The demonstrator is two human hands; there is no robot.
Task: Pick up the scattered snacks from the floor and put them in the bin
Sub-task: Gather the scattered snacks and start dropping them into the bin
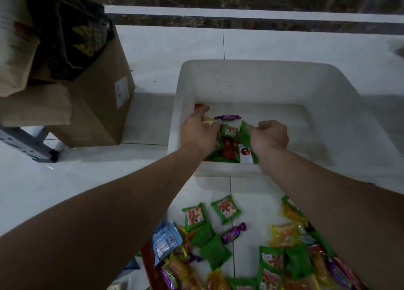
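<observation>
My L hand [200, 131] & R hand [270, 136] were inside the white bin [240, 79]. L fingers curled round the green packs [228, 131]; R fingers pinched their edge. More snacks [194, 216] lay on the floor [65, 180], nr the bin.

Dim, bluish cast; edges blurred, perhaps motion; wide-angle bowing.

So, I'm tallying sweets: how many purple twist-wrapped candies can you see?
2 clearly: one candy in the bin, a second candy on the floor. More may lie hidden.
</observation>
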